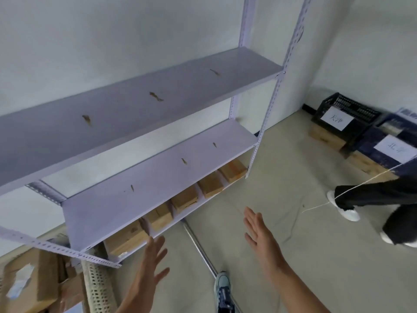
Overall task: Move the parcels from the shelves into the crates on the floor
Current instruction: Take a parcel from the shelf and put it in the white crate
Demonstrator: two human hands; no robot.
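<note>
Both hands, left (151, 258) and right (259, 233), are spread flat and empty at lower centre. Parcels (158, 216) line the bottom shelf (191, 211) just beyond them. Crates (345, 109) sit on the floor (282, 177) at right.

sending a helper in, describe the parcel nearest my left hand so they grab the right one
Find the pale metal shelf unit against the wall; its two upper boards are bare, and a row of brown cardboard parcels sits on the lowest board. The one you want is the parcel at the near end of that row, just above the open left hand. Unlike the others, it has a neighbour on one side only.
</note>
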